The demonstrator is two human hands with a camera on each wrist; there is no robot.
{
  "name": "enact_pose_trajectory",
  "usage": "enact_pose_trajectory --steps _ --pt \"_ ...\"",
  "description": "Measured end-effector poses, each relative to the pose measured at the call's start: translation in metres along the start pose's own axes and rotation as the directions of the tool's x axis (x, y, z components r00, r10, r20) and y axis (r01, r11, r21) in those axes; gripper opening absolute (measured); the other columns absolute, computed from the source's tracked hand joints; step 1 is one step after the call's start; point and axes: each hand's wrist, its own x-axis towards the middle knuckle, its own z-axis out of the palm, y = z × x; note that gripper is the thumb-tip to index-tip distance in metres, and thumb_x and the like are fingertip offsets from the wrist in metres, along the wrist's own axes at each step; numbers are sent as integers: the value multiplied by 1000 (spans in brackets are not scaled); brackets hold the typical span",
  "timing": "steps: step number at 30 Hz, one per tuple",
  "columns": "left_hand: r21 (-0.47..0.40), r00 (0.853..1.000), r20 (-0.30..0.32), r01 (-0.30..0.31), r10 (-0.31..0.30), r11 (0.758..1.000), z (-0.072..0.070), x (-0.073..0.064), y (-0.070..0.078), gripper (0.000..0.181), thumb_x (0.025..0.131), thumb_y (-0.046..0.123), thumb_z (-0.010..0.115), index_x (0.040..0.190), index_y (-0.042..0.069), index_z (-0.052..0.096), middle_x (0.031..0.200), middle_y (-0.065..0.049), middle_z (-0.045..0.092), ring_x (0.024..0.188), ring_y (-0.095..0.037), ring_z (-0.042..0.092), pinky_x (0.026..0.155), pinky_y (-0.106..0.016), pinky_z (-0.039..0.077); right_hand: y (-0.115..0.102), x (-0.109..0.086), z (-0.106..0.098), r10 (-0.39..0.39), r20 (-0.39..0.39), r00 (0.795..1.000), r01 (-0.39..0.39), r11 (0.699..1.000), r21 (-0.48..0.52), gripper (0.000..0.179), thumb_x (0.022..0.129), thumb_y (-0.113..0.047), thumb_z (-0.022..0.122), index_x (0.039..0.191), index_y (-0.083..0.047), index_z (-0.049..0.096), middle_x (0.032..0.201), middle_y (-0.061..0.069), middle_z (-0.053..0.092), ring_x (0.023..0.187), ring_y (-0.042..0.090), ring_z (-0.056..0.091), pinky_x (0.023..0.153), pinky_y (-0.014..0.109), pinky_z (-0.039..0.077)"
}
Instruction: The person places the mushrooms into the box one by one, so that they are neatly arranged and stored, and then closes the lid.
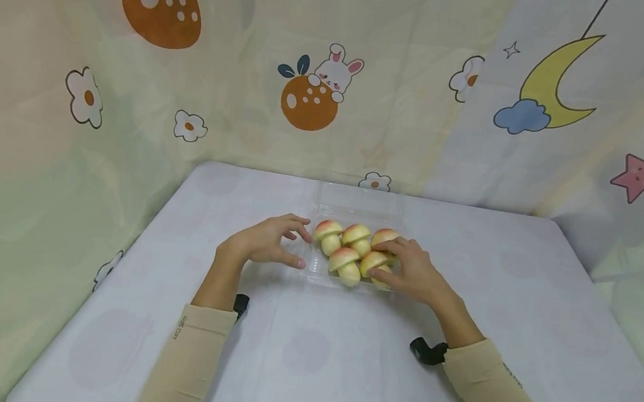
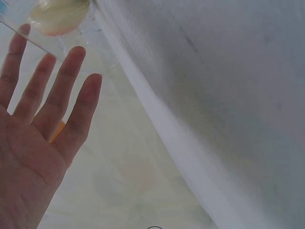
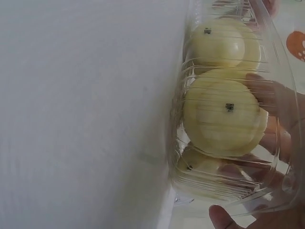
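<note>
A clear plastic clamshell box (image 1: 316, 264) holds several mushroom-shaped pieces with pale yellow stems and yellow caps blushed red. My right hand (image 1: 416, 273) reaches in from the right and grips the front-right mushroom-shaped piece (image 1: 373, 263), thumb on its left side and fingers over its far side. Through the box wall in the right wrist view, that piece (image 3: 224, 117) shows between the fingertips. My left hand (image 1: 267, 239) is at the box's left edge, fingers spread and holding nothing; the left wrist view shows its open palm (image 2: 28, 167).
The box's clear lid (image 1: 359, 199) stands folded back behind it. A white cloth covers the table (image 1: 297, 358), and a printed curtain (image 1: 238, 110) hangs along its back and sides. Black wrist-camera mounts (image 1: 428, 351) stick out at both cuffs.
</note>
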Motion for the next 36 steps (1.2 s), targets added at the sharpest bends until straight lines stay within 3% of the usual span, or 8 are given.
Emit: enact_pose_trajectory --steps 12,20,26,30,36 --pt "5 1000 -18 9 -9 1000 -2 0 -5 57 82 40 88 131 19 68 165 1 35 136 -30 54 109 -51 46 2 4 -3 -19 6 1000 19 999 27 50 90 -39 80 131 -13 68 136 11 62 120 36 54 97 64 39" --pt "-18 999 -39 -5 4 1000 -7 -3 -3 62 85 43 84 140 21 62 165 -2 35 138 -28 54 112 -53 43 3 6 -15 -32 10 999 31 997 71 53 91 -38 79 135 -12 64 134 11 62 123 36 54 104 66 37" --pt "-27 995 -96 18 -20 999 -12 -7 -5 78 86 51 80 152 26 47 163 2 36 137 -27 54 111 -52 44 13 14 -25 -93 -105 990 103 990 100 45 97 -30 73 134 -7 64 127 10 66 120 36 58 99 57 45" --pt "-54 992 -109 59 -64 997 -13 -6 -7 88 86 54 78 159 33 33 164 3 35 138 -25 53 110 -54 44 23 22 -32 -82 -146 986 100 988 118 44 100 -27 70 139 -9 60 129 11 63 118 39 58 94 57 46" --pt "-102 992 -64 105 -112 989 -12 17 -9 98 88 56 76 163 40 15 166 -7 33 139 -24 53 113 -56 39 44 31 -38 -9 -131 991 26 991 129 54 104 -30 63 151 -10 47 145 17 49 123 42 55 94 59 47"
